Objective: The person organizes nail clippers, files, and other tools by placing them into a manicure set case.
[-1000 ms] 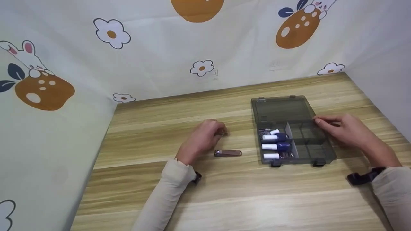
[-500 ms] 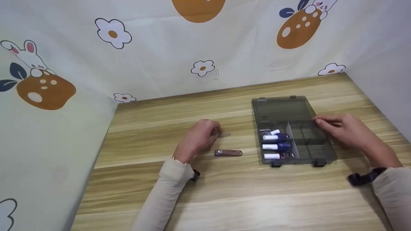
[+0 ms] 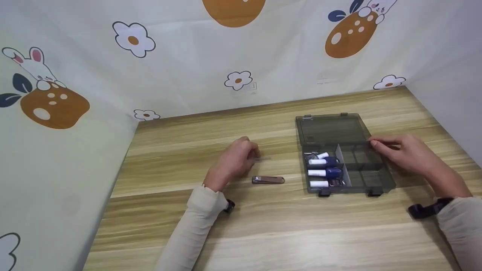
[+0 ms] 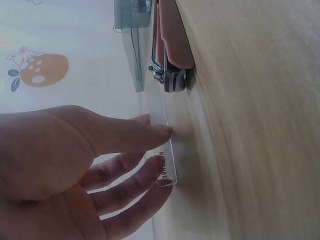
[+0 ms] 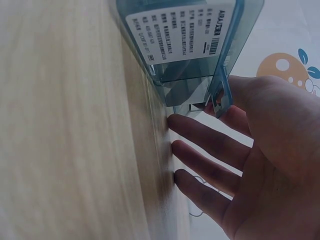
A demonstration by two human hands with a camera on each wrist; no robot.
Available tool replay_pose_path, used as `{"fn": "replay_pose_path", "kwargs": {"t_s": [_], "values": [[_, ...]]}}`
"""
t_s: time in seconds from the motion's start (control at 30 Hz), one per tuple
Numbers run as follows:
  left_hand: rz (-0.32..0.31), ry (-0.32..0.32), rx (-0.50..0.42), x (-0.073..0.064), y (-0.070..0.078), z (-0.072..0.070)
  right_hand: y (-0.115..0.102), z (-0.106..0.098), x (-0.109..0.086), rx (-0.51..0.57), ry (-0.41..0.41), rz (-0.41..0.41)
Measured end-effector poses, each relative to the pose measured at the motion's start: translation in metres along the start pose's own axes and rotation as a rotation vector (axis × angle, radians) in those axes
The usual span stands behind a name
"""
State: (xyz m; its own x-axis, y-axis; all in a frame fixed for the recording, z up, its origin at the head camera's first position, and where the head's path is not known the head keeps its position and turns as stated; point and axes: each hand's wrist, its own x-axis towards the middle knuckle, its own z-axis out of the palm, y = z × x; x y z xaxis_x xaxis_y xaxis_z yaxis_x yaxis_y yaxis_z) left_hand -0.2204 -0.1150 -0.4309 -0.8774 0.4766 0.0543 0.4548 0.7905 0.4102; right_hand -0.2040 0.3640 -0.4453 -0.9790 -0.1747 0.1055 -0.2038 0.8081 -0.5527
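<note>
My left hand (image 3: 234, 161) pinches a thin clear plastic strip (image 4: 165, 172) with dark lettering on it, low over the table. Just in front of that hand lies a brownish-pink nail clipper (image 3: 268, 180). To the right stands a smoky, see-through divided box (image 3: 371, 178) with its lid (image 3: 333, 130) laid back. Several nail polish bottles (image 3: 333, 172) with white caps and dark blue bodies fill its left section. The thumb and index finger of my right hand (image 3: 406, 154) hold the box's right edge by the hinge, while the other fingers reach to the tabletop.
A white divider (image 3: 344, 165) separates the bottles from the box's right compartments. The wood-grain table (image 3: 301, 233) is bordered at the back and left by a light cloth (image 3: 180, 75) printed with flowers and oranges. A printed label (image 5: 182, 32) shows on the box.
My left hand has shifted slightly left with the clear strip, which now lies flatter and shows past the fingertips. The right hand stays at the box, and the nail clipper has not moved.
</note>
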Motion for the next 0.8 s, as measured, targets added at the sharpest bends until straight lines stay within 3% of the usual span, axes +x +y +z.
{"fn": "replay_pose_path", "kwargs": {"t_s": [0.43,0.8], "values": [[0.027,-0.012,0.022,0.0013,0.0033,0.0027,-0.0006,-0.0005,-0.0002,-0.003,0.000,-0.006],[0.035,-0.007,-0.017,0.0038,0.0070,0.0047,0.0001,-0.0007,-0.0003,0.010,-0.002,-0.012]]}}
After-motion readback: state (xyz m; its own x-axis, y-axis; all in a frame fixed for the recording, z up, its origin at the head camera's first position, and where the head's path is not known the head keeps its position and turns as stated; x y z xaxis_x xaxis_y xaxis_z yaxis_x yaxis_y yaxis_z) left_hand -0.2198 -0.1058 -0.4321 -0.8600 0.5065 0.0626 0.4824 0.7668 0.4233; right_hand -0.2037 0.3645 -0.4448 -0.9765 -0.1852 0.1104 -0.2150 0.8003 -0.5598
